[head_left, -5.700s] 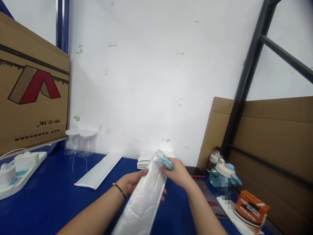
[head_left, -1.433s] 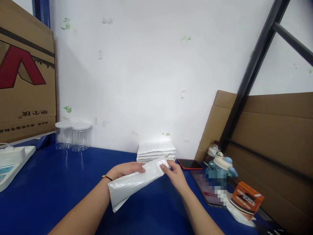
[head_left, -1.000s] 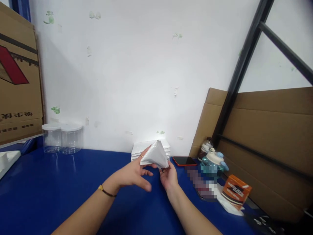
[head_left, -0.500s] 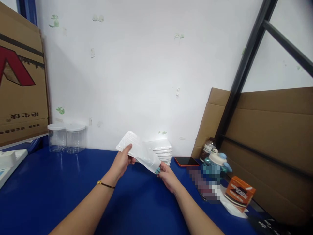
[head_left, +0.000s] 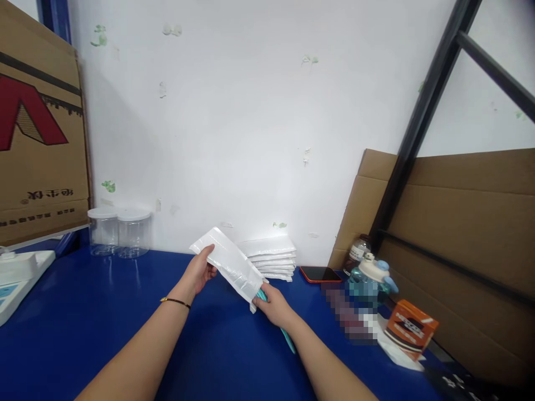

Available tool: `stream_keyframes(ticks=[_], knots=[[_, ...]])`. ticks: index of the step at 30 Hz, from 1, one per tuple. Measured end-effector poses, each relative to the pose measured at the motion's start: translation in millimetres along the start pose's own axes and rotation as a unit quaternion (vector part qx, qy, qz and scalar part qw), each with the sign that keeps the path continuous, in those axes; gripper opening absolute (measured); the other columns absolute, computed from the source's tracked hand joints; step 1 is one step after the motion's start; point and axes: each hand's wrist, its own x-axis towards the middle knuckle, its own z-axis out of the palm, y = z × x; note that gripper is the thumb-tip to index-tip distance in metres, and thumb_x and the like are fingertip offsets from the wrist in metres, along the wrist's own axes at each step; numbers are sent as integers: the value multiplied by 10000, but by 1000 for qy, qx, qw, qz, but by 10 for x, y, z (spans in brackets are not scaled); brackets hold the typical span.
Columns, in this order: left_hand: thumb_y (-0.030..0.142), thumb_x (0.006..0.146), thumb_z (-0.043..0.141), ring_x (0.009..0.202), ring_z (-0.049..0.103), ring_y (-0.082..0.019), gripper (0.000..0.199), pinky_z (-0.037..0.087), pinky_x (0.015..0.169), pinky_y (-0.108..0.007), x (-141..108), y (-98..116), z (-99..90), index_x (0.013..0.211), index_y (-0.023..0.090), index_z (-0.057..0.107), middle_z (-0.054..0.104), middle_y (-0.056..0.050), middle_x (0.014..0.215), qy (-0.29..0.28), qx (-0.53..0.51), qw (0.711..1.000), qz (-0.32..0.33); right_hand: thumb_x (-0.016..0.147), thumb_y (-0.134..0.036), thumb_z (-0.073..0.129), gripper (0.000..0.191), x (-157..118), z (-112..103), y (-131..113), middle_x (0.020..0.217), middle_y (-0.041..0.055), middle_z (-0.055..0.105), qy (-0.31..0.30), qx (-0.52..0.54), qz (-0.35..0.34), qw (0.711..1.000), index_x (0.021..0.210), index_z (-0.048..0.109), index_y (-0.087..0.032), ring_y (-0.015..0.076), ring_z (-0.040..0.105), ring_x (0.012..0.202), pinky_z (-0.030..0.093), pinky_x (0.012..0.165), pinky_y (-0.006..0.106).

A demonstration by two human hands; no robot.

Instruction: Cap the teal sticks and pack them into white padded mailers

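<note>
A white plastic packet (head_left: 229, 260) is tilted above the blue table, its upper left end pinched in my left hand (head_left: 199, 272), thumb on top. At its lower right end, my right hand (head_left: 273, 305) is closed on a long, thin teal item (head_left: 287, 340). One part of this item shows at the packet's mouth, and another sticks out below my right hand toward me. My fingers hide the middle, and its exact kind cannot be made out. Just behind the packet stands a stack of similar white packets (head_left: 273, 259).
Two clear jars with white lids (head_left: 134, 234) stand at the back left, near a large carton (head_left: 42, 156). To the right lie a phone (head_left: 320, 274), a teal bottle (head_left: 370, 284), a brown bottle (head_left: 356, 252) and an orange box (head_left: 412, 329). A white device (head_left: 25, 278) sits far left.
The teal item now extends well out of the packet, below my right hand; before, only a bit showed at the opening. My right hand has moved slightly down and left.
</note>
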Motion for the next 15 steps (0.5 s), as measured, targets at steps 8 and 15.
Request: stream_keyframes(ticks=[8,15], knots=[[521,720,556,380,455,-116,386,338,342,-214,137,317,-380,739,136,557,517,10,490,120,129,976,130,815,-200,467,133,-14,-47,-27,914,49,568,-82,-261,5,962,913,557,-209,204,523,865,404,772,303],[418,783,506,360,403,-95,302,339,347,-201,134,652,-752,881,136,551,470,35,502,245,39,957,150,835,-234,478,167,-79,-216,12,956,44,529,-84,-249,-1,965,988,545,-234,194,509,880,412,774,296]])
